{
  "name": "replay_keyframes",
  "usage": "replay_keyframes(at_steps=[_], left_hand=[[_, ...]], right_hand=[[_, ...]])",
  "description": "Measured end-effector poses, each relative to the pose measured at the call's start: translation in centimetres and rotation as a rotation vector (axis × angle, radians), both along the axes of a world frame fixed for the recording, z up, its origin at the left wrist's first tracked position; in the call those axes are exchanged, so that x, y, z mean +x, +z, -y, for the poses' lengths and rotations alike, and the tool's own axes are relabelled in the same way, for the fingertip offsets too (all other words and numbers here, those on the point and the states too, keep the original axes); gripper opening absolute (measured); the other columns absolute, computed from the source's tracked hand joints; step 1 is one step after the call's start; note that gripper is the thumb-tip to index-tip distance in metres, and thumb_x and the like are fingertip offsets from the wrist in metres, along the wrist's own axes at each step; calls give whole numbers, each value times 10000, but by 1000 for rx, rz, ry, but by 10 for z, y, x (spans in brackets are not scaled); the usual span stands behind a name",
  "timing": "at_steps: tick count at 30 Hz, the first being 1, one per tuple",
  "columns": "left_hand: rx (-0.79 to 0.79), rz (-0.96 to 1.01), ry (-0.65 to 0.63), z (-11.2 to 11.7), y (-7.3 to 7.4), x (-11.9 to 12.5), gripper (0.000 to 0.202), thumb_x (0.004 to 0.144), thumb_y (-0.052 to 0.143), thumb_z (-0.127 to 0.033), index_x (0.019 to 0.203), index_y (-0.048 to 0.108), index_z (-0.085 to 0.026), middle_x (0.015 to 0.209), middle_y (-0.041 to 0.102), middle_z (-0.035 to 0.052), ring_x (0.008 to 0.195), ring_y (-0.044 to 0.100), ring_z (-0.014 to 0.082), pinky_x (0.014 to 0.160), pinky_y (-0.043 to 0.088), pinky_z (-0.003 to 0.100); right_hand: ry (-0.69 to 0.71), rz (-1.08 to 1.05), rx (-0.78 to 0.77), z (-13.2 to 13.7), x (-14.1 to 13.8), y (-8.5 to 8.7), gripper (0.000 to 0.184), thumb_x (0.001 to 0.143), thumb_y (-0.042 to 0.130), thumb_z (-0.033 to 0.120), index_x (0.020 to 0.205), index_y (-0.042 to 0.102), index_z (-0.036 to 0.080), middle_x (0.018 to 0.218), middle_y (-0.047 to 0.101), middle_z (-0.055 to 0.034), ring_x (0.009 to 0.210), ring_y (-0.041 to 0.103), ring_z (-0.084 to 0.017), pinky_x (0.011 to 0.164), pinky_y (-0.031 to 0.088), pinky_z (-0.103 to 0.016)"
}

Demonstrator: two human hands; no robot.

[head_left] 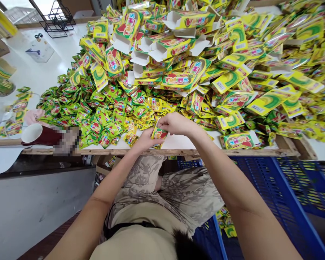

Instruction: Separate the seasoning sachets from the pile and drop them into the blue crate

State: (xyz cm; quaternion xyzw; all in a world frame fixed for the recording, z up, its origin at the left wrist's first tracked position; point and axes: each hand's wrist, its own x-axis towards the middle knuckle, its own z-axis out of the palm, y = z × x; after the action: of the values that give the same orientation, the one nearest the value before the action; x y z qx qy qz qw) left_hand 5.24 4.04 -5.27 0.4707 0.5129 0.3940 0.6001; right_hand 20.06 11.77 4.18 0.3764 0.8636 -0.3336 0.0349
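Just above the table's front edge, my left hand [145,141] is closed around a small green and yellow candy box [160,135] with a watermelon picture. My right hand [175,124] is bent over the top of that box, its fingertips pinched together at the upper edge. What lies between those fingertips is hidden. Close behind both hands are loose yellow candy packets [144,121]. To their left spreads a heap of green watermelon candy packets [97,117]. A large pile of "Twins" boxes [175,79] rises at the back, several with white flaps open.
A wooden rail [119,152] edges the white table. At the left stand a dark red cup [40,134], a clear plastic container [39,50] and a black wire rack [58,21]. Blue plastic crates [262,187] sit below at the right, near my legs.
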Motion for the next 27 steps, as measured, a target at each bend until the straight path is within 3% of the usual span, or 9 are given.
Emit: replay_keyframes(at_steps=[5,10,12,15,18,21,24,27], left_hand=[[0,38,23,0,2,2,397,546,841,-288,834,620,-127,756,626,-11,685,547,120,672,434,255],[15,28,89,1,8,7,392,536,851,-292,819,633,-130,739,642,-12,670,551,120,661,428,252],[0,75,138,2,8,11,435,525,860,-315,854,641,-133,757,663,-6,664,561,122,672,441,261],[-10,135,192,3,7,19,489,506,873,-346,884,643,-139,799,692,13,685,591,140,696,465,283],[30,117,209,4,4,28,517,520,875,-374,922,645,-144,872,711,41,781,627,179,764,480,312],[86,182,202,5,4,34,488,653,800,-457,1011,648,-163,1019,715,66,992,634,218,918,458,332],[3,424,137,5,7,35,491,784,631,-592,1039,656,-173,1081,713,79,1137,603,237,1001,433,346],[-132,577,55,1,11,30,522,760,650,-603,1037,660,-161,1025,728,89,1102,630,254,988,455,381]], right_hand=[[-9,-56,166,6,1,-5,254,803,507,112,804,749,193,710,712,-8,646,600,-130,633,384,-241],[14,-213,89,12,11,-8,252,833,511,160,840,757,218,801,741,-17,760,642,-167,705,431,-269],[-134,-414,113,17,20,-12,253,862,505,207,924,749,225,909,745,-36,855,652,-186,771,465,-298],[-513,-723,141,27,33,-29,245,886,511,306,1006,712,235,1027,718,-55,970,633,-203,814,496,-340],[-660,-856,-188,37,40,-53,266,789,645,448,930,682,226,934,697,-42,839,631,-188,694,527,-324],[-735,-913,-508,43,42,-68,353,665,748,513,827,650,216,816,658,-2,723,590,-140,647,519,-283],[-793,-969,-662,43,42,-66,362,577,824,425,813,652,212,820,647,19,734,579,-111,658,495,-237],[-826,-955,-789,38,42,-60,299,522,825,311,708,622,193,729,610,36,689,557,-96,640,473,-219]])
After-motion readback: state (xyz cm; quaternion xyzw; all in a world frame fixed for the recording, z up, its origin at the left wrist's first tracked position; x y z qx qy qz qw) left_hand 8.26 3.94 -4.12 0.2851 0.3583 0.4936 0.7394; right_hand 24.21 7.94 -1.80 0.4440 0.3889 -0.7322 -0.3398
